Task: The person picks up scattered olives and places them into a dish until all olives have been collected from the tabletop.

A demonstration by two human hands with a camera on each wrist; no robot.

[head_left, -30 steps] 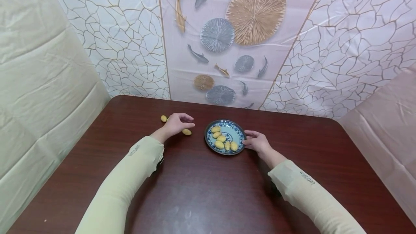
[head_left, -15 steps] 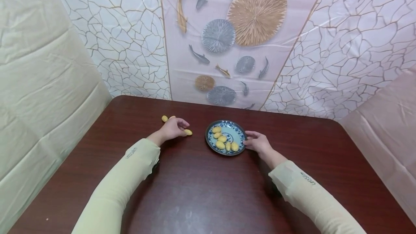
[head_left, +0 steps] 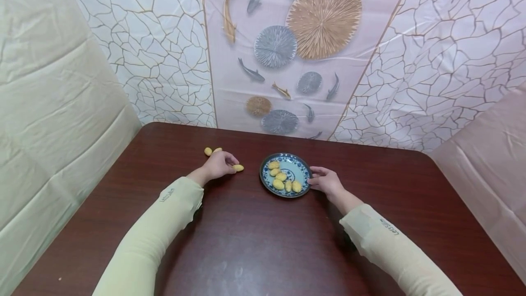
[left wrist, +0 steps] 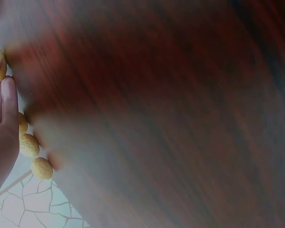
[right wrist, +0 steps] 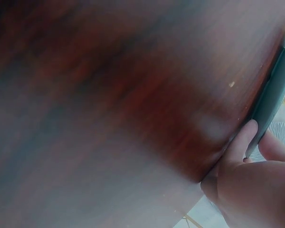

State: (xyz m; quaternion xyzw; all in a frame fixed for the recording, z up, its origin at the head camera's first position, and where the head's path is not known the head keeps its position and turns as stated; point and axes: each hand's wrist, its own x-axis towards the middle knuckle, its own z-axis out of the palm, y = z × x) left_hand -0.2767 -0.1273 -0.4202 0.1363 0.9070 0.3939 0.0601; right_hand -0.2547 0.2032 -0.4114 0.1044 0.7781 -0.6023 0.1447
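Note:
A yellow wrinkled oval piece [head_left: 239, 167], like a small fruit or nut, lies on the table at the fingertips of my left hand [head_left: 218, 165]. Thumb and fingers pinch it; in the left wrist view the thumb covers part of this yellow piece [left wrist: 2, 71]. My right hand [head_left: 327, 182] grips the right rim of a round blue-patterned plate [head_left: 297, 171]. The right wrist view has thumb and fingers around the dark plate edge [right wrist: 275, 95]. Several similar yellow pieces [head_left: 278, 184] sit on the plate, mostly toward its left and front.
More yellow pieces [head_left: 208, 151] lie behind my left hand, partly hidden by it; the left wrist view has them in a row, with one yellow piece [left wrist: 42, 168] at its end. The dark red-brown table [head_left: 263, 245] ends at a patterned cloth backdrop [head_left: 176, 58].
My left hand has drawn back slightly left and down onto the front yellow piece, and its thumb and fingers have closed on it. The right hand stays at the plate.

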